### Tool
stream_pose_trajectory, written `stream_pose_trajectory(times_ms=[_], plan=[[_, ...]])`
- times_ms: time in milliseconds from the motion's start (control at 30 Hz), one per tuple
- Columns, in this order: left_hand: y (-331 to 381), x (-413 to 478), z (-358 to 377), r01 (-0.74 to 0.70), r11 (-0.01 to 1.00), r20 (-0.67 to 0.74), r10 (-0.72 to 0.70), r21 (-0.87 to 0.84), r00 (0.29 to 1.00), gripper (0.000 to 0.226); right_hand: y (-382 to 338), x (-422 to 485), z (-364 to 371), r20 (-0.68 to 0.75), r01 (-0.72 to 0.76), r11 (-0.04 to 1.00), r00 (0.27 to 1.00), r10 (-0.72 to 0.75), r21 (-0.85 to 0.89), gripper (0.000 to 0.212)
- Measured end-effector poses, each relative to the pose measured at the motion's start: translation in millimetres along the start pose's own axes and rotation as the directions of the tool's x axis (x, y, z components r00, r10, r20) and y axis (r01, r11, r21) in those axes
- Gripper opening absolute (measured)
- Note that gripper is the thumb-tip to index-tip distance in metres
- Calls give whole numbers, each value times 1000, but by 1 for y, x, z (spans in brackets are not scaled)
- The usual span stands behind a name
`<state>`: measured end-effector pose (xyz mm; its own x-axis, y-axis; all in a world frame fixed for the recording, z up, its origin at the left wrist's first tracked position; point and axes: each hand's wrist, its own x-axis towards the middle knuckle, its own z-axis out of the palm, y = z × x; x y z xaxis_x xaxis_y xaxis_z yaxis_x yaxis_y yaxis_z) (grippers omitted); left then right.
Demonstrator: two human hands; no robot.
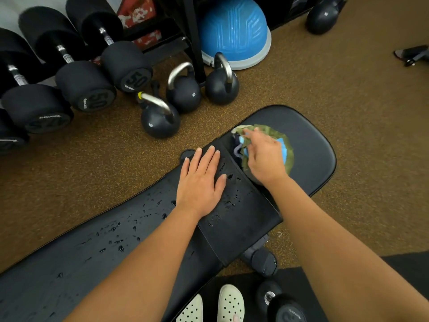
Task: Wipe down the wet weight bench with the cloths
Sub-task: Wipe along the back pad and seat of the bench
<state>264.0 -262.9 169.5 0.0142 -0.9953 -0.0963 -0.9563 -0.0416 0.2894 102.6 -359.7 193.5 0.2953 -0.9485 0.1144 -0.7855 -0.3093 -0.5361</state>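
A black padded weight bench runs from the lower left to the upper right, and water drops bead on its long pad. A pile of cloths, olive green and light blue with a dark one at its left, lies on the seat pad. My right hand is on top of the pile, its fingers pinching the green cloth's far edge. Flat on the wet pad beside the gap between the pads rests my left hand, fingers spread and holding nothing.
Three black kettlebells stand on the brown floor just beyond the bench. Dumbbells fill a rack at left, and a blue balance dome leans behind. Another dumbbell lies by my feet in pale clogs.
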Motion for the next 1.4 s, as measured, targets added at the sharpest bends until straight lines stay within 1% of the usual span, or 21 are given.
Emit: stream_pose_trajectory(times_ms=[100, 200, 233, 300, 367, 400, 467, 500, 533, 633, 733, 767, 800, 867, 900, 967, 1033, 1100, 1167, 1300, 1400], plan=[[-1, 4, -3, 15, 994, -18, -17, -104, 1000, 59, -27, -8, 0, 7, 75, 963, 997, -80, 259, 34], [3, 7, -10, 58, 965, -39, -70, -256, 997, 64, -49, -13, -8, -42, 29, 876, 999, -10, 482, 29], [5, 8, -14, 90, 937, -34, -107, -338, 994, 67, -56, -12, -12, -16, -26, 810, 999, 43, 586, 29], [6, 13, -18, 158, 842, -2, -185, -516, 983, 66, -69, -9, -18, 99, -161, 556, 985, 139, 815, 31], [6, 17, -25, 169, 672, 10, -233, -721, 972, 57, -75, -5, -23, 216, -265, 267, 956, 200, 927, 34], [5, 18, -29, 166, 530, 24, -264, -832, 964, 58, -76, -3, -23, 255, -293, 171, 943, 215, 941, 37], [7, 17, -42, 161, 225, 89, -298, -961, 950, 58, -75, -3, -20, 293, -327, 120, 927, 236, 937, 43], [6, 18, -48, 155, 154, 102, -308, -976, 946, 54, -74, -5, -18, 295, -339, 152, 922, 252, 928, 47], [5, 18, -52, 150, 140, 98, -323, -979, 941, 50, -71, -6, -16, 286, -346, 203, 918, 273, 916, 49], [1, 18, -64, 124, 154, 59, -373, -980, 926, 42, -63, -10, -13, 232, -350, 420, 923, 305, 838, 47], [-4, 15, -71, 40, 190, -42, -406, -981, 913, 32, -58, -18, -9, 139, -264, 675, 962, 234, 689, 39], [-5, 13, -72, -9, 260, -118, -407, -966, 906, 27, -56, -24, -6, 90, -219, 759, 974, 208, 613, 37], [-7, 11, -72, -65, 375, -219, -387, -925, 896, 21, -54, -30, -3, 31, -163, 834, 984, 173, 527, 35], [-10, 5, -68, -162, 659, -417, -250, -734, 874, 22, -49, -47, 5, -89, -25, 949, 995, 55, 314, 30], [-11, 2, -63, -186, 761, -456, -158, -621, 876, 28, -46, -56, 8, -126, 40, 978, 992, -14, 204, 29], [-12, -5, -50, -148, 888, -383, -34, -435, 923, 45, -38, -74, 16, -155, 99, 995, 984, -93, 33, 28], [-14, -15, -31, -94, 958, -226, 32, -270, 974, 58, -36, -93, 23, -144, 99, 992, 984, -109, -76, 27], [-15, -25, -15, -113, 982, -87, 101, -150, 991, 62, -36, -112, 29, -120, 81, 986, 988, -99, -146, 30], [-13, -31, -6, -120, 988, -7, 120, -97, 993, 66, -38, -127, 34, -84, 56, 979, 994, -73, -196, 35], [-11, -23, -17, -58, 985, -10, 57, -161, 998, 64, -42, -141, 42, 12, 15, 951, 1000, -11, -310, 47], [-11, -4, -19, -47, 999, -1, 47, -4, 999, 66, -46, -138, 42, 56, -20, 927, 997, 44, -375, 56]])
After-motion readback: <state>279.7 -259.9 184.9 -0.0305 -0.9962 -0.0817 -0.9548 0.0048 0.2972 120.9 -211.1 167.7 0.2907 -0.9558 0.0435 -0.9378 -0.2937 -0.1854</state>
